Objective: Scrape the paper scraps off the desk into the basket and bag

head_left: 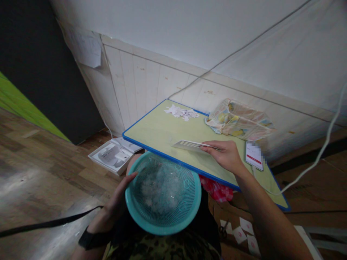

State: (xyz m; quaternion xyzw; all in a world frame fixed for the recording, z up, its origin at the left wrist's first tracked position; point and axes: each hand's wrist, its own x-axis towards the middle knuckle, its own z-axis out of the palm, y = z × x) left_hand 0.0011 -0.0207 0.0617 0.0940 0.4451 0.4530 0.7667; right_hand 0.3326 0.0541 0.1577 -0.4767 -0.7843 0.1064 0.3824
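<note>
My left hand grips the left rim of a teal plastic colander, its thumb over the edge. The colander rests on my lap, against the near edge of the table. Inside it lies a heap of clear, whitish small pieces, too fine to make out. Over the tabletop, my right hand pinches a thin white flat piece with a row of pale rectangles by its right end. That piece is held slanted, pointing left, and its exact kind cannot be told. Farther back on the table sits a pile of white paper scraps.
The small table has a blue edge and stands by the wall. A patterned cloth or bag and a phone with a white cable lie on its right. An open white box is on the floor; scissors and cards lie lower right.
</note>
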